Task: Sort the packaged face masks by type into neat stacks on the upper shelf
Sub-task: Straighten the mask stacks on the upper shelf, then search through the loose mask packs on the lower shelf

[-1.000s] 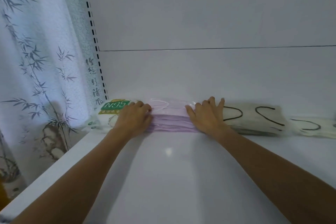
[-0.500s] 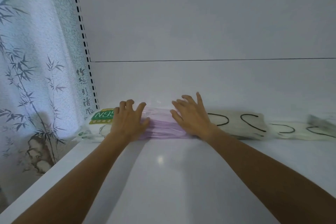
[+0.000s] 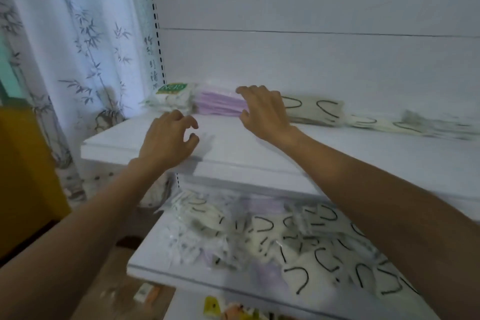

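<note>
Nothing gripped: left hand (image 3: 168, 138) loosely curled above the white upper shelf (image 3: 259, 148), right hand (image 3: 265, 112) spread-fingered against the lilac stack of plastic-wrapped masks (image 3: 220, 104) at its back. Might drag slippery top packs askew on lifting off.

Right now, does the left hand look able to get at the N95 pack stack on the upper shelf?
Probably yes. The left hand hovers empty over the upper shelf, and only bare shelf lies between it and the N95 stack.
</note>
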Action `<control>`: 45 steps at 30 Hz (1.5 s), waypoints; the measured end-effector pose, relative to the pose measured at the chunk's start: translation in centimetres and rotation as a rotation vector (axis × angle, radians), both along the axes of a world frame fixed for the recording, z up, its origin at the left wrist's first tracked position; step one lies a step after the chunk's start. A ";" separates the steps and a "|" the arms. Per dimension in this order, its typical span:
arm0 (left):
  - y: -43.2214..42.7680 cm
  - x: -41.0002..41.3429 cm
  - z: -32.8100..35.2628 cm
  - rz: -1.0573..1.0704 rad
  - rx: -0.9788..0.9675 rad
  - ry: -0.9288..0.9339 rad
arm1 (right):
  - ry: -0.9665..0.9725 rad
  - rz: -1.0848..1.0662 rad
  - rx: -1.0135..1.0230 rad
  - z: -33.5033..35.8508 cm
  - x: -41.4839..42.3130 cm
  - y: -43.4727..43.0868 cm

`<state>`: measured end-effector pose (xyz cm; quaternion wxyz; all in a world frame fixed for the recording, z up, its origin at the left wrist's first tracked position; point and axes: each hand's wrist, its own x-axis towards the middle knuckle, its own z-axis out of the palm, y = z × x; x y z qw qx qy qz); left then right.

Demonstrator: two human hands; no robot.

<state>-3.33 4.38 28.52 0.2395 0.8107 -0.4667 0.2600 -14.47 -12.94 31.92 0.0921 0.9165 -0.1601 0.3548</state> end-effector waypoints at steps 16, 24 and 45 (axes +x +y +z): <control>2.9 -13.3 -18.0 -0.193 0.231 0.308 | 0.362 0.201 0.306 -18.2 -12.3 9.5; -4.0 -15.2 -23.2 -0.282 0.315 0.414 | 0.447 -0.167 0.485 -25.4 -19.4 2.3; -19.9 -27.5 -34.7 0.039 0.427 0.990 | 0.623 -0.826 1.021 -34.4 -41.4 -21.8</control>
